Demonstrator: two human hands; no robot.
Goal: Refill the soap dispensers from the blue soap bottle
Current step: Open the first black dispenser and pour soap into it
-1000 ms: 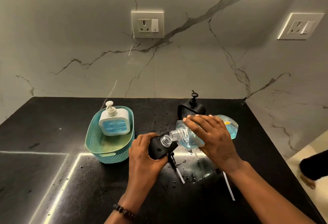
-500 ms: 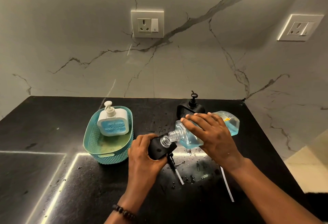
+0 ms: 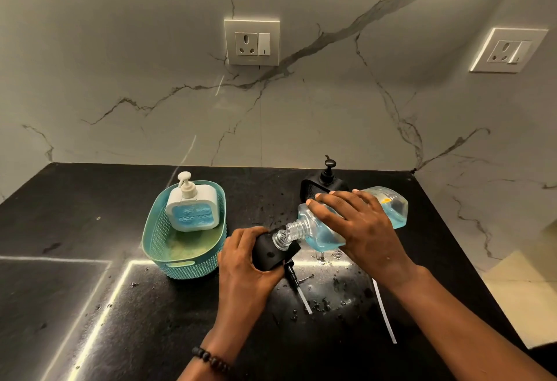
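Note:
My right hand [image 3: 358,227] grips the clear blue soap bottle [image 3: 324,237], tipped on its side with its open threaded neck pointing left and down. The neck meets the clear threaded mouth of a black soap dispenser [image 3: 271,252], which my left hand [image 3: 244,263] holds tilted on the black counter. Blue liquid pools in the lower part of the bottle. A second black dispenser [image 3: 324,183] with its pump on stands behind my right hand. A white dispenser [image 3: 193,207] showing blue soap leans in a teal basket [image 3: 159,239].
A black pump head with a white tube [image 3: 298,287] lies on the wet counter in front of the dispenser. Another white tube [image 3: 384,311] lies to the right under my forearm. The counter edge drops off at right. Marble walls with two sockets [image 3: 251,43] stand behind.
The bottle and both hands have barely shifted. A dark shape on the floor at the right edge has left the view.

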